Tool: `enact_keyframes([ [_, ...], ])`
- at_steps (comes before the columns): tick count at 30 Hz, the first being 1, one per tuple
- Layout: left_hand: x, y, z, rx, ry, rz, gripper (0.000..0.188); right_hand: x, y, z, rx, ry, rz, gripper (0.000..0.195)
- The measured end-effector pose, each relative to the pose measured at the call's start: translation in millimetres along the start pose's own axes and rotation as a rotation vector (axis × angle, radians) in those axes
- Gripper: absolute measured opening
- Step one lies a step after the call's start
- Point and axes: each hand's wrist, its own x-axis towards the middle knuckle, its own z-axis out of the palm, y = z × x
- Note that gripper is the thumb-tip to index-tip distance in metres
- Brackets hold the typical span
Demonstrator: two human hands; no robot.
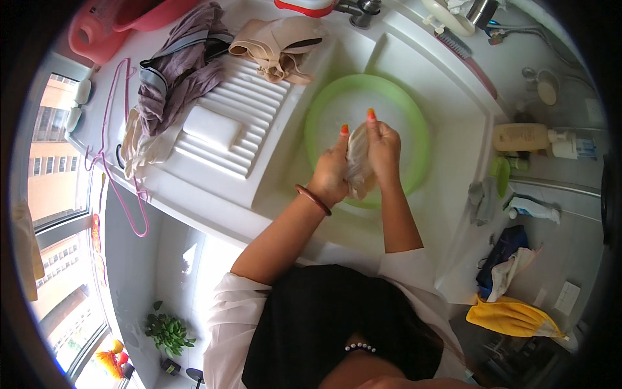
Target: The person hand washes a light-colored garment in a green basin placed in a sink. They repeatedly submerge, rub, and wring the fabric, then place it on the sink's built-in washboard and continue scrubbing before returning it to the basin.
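A wet, pale cloth item (358, 158) is bunched between my two hands, over a green plastic basin (419, 141). My left hand (334, 167) grips its near left side, thumb pointing up. My right hand (385, 151) holds the other side, its thumb also raised. Whitish water (335, 109) shows in the basin, which sits inside a white sink (457, 160). Left of the basin is a ribbed washboard (257, 104) built into the counter, with a white bar of soap (212, 128) lying on it. What kind of garment I hold cannot be told.
Beige underwear (277, 44), a mauve garment (189, 68) and a cream cloth (146, 146) lie about the washboard. Pink hangers (109, 141) overhang the counter's left edge. A scrub brush (466, 61) rests on the sink's far right rim. The faucet (362, 12) stands at the back.
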Motion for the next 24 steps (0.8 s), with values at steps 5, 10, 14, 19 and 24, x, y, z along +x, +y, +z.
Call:
enact_keyframes([
  [5,21,17,-8,0.397,-0.145,0.176,0.028,18,9,-35,0.169,-0.023,0.248,0.055],
  [10,62,6,-22,0.929,-0.067,0.591,0.032,33,46,-45,0.173,-0.051,0.169,0.04],
  [14,80,-10,-37,1.164,0.125,0.721,0.037,38,122,-30,-0.081,-0.234,0.027,0.032],
  [19,68,-16,-28,0.475,0.186,0.201,0.026,17,137,-16,-0.84,-0.488,-0.436,0.045],
  [24,100,-31,-55,0.468,0.209,0.051,0.018,-1,135,11,-0.976,-0.541,-0.303,0.045],
])
